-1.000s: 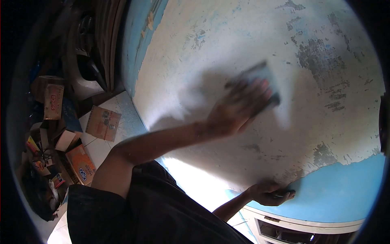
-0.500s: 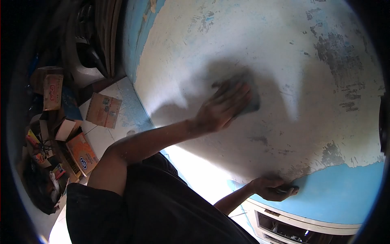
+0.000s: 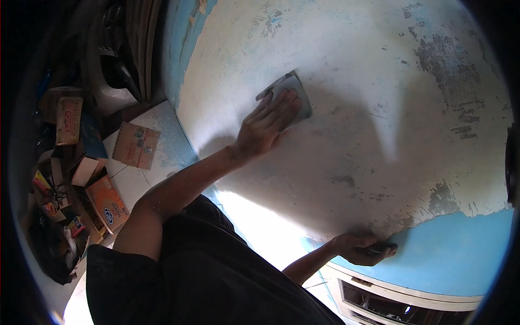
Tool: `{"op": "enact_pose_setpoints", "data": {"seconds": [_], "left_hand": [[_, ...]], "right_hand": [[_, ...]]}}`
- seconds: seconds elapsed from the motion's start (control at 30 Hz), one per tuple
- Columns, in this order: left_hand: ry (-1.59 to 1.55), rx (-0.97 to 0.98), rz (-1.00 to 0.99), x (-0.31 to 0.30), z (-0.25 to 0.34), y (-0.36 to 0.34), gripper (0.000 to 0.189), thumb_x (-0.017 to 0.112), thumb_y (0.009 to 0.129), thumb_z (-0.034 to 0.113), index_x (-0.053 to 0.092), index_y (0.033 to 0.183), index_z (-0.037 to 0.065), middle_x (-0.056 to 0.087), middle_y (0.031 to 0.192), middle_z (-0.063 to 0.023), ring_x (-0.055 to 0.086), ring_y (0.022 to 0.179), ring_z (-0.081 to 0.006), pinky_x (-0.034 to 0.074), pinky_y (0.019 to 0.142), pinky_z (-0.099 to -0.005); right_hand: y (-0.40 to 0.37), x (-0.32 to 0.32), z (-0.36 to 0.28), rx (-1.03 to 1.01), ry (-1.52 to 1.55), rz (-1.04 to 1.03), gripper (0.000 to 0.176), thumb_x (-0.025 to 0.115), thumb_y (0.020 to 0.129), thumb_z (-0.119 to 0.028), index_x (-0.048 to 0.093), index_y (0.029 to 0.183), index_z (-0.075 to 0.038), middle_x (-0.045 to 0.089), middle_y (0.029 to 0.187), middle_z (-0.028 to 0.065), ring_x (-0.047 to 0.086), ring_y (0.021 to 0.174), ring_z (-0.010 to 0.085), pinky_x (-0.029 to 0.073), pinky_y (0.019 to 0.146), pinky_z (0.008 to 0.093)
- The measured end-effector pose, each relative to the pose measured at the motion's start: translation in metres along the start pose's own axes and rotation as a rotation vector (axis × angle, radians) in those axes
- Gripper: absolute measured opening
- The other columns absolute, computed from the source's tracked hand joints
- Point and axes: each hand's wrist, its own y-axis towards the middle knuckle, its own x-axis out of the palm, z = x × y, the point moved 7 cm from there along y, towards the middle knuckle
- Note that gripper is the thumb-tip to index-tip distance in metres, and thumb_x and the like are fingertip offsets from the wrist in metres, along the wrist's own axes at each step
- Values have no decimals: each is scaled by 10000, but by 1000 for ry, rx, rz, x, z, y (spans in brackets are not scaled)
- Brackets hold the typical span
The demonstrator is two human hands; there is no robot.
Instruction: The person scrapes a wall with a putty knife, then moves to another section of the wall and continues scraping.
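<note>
- Left hand [image 3: 265, 127] is pressing a grey pad [image 3: 297, 93] flat against the wall [image 3: 357, 70], arm reaching out from the lower left.
- Its fingers [image 3: 283, 104] are lying extended and slightly fanned over the pad's lower half, with the thumb sitting on bare plaster just beside it.
- The pad is sitting high on the whitish, scraped part of the wall, upper centre of the view, tilted, with one corner poking out beyond the fingertips.
- Right hand [image 3: 362, 249] is resting on the wall well apart from the left, right at the edge where the blue paint [image 3: 455, 254] is starting.
- Its fingers are curling inward around something small and dark [image 3: 379, 251]; I cannot tell what it is.
- Grey patches [image 3: 439, 59] are showing through the plaster on the upper right.
- Cardboard boxes [image 3: 135, 145] are lying on the tiled floor [image 3: 130, 184] at far left.
- A white frame [image 3: 390, 295] is running just below the right hand.
</note>
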Motion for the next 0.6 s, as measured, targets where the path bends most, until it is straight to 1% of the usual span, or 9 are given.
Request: {"op": "enact_pose_setpoints", "data": {"seconds": [0.03,0.07,0.13,0.23,0.33,0.4,0.43,0.5,0.6], "left_hand": [[18,2,-40,-2,-1,-4,516,603,897,159,456,1386,82,427,1457,-125,416,1344,-282,349,1111,-477],[16,19,-4,-3,-2,-3,506,605,893,133,468,1375,66,443,1439,-144,424,1335,-297,359,1096,-488],[20,62,69,-16,-5,36,486,608,884,80,491,1353,35,475,1404,-182,442,1317,-327,378,1067,-509],[-20,-14,187,-24,-16,73,481,601,888,66,488,1354,30,465,1412,-184,419,1335,-329,371,1072,-504],[22,-82,87,-16,-16,44,541,643,875,137,464,1384,107,450,1434,-136,426,1331,-310,383,1078,-493],[44,-78,3,-4,-21,3,565,647,874,138,443,1399,108,435,1444,-142,411,1340,-315,378,1080,-492],[56,-81,-39,-2,-21,-4,577,649,873,139,433,1407,109,428,1449,-144,404,1345,-317,376,1081,-492],[54,-40,-4,-4,-22,5,589,641,879,139,412,1420,104,416,1459,-142,402,1347,-316,371,1084,-493],[35,-21,65,-16,-23,46,577,623,890,140,407,1423,90,397,1473,-139,392,1354,-312,359,1091,-496]], "right_hand": [[0,0,0,-4,7,-2,392,428,1001,-239,403,1288,27,460,1328,235,455,1277,394,403,1056,524],[0,-2,1,0,8,-2,392,429,1001,-239,404,1286,29,464,1323,238,458,1272,397,404,1056,526],[-1,-1,1,17,13,7,392,432,999,-238,407,1284,32,470,1314,243,466,1264,402,406,1057,529],[-1,-2,2,4,1,5,394,431,1000,-237,408,1283,36,484,1300,247,471,1256,409,405,1057,534],[-3,-2,5,9,6,8,392,431,999,-232,409,1285,36,491,1297,244,478,1251,407,409,1056,529],[-5,-3,7,20,15,19,393,436,998,-230,410,1283,39,489,1302,245,477,1253,403,410,1055,528],[-6,-3,7,22,23,22,394,438,998,-230,410,1283,41,488,1304,245,477,1254,402,410,1054,528],[-6,-4,7,21,29,20,398,445,995,-228,411,1281,46,484,1309,246,476,1255,401,402,1060,531],[-5,-2,8,27,61,31,401,457,990,-220,414,1278,55,489,1305,250,478,1252,403,391,1067,536]]}}
